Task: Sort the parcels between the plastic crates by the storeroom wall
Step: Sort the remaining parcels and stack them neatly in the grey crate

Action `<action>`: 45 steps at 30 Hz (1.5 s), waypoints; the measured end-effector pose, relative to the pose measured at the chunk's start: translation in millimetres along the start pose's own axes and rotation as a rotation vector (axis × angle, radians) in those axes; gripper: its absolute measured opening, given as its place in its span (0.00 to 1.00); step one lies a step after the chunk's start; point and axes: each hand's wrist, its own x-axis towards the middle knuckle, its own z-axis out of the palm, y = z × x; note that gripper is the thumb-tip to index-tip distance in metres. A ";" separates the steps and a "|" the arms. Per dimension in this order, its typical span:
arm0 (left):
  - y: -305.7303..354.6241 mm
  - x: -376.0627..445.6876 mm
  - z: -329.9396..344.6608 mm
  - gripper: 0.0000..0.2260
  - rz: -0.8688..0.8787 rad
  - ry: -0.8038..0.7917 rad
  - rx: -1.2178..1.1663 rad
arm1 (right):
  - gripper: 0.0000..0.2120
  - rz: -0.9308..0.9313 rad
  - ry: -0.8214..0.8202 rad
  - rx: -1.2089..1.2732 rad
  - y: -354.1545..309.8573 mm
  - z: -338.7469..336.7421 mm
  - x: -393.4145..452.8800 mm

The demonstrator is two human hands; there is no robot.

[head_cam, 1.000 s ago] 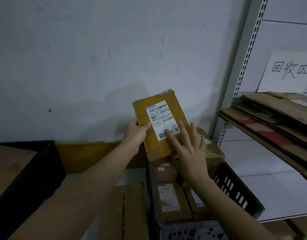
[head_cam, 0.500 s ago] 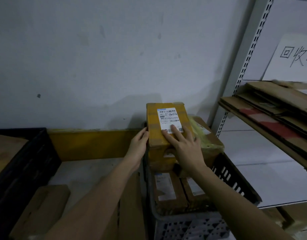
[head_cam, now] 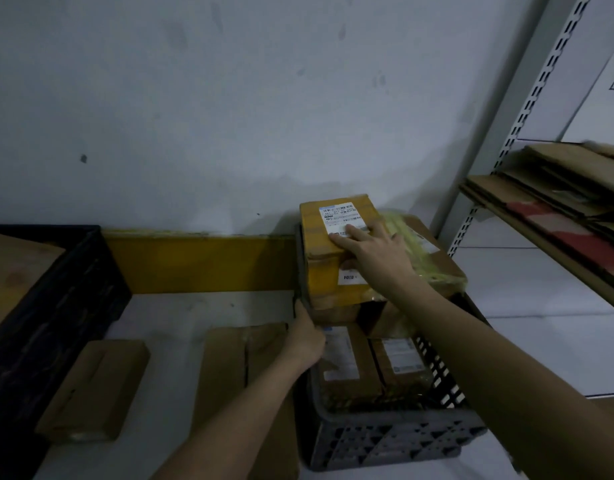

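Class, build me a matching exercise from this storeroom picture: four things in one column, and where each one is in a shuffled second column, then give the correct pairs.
Things
1. yellow parcel
2. left hand
3. right hand
4. flattened cardboard

Places
A. on the rack shelf at the right
B. at the left rim of the grey crate
C. pressing flat on the parcel's label
D. on top of the parcels piled in the grey crate

Pairs: 1-D, 2-B, 3-C, 4-A

r hand point(head_cam: 378, 254) flat on yellow parcel point(head_cam: 329, 265) atop grey crate point(head_cam: 385, 441); l hand point(head_cam: 307, 337) on crate rim
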 end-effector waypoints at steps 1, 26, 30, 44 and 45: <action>-1.8 1.4 0.5 0.33 -0.006 -0.006 -0.014 | 0.30 -0.018 0.001 -0.018 -1.7 2.9 0.1; 14.9 20.2 -11.6 0.44 0.237 0.068 0.088 | 0.48 -0.065 0.098 -0.108 0.4 32.2 -2.0; 12.8 36.8 -7.3 0.39 0.263 0.198 0.237 | 0.41 -0.056 0.226 -0.054 -0.3 47.7 -3.5; 9.4 50.8 8.3 0.28 0.221 0.377 0.266 | 0.36 0.256 0.084 0.411 39.0 49.6 -24.1; 12.6 52.8 6.8 0.25 0.227 0.401 0.301 | 0.34 0.260 0.098 0.347 34.4 46.4 -18.7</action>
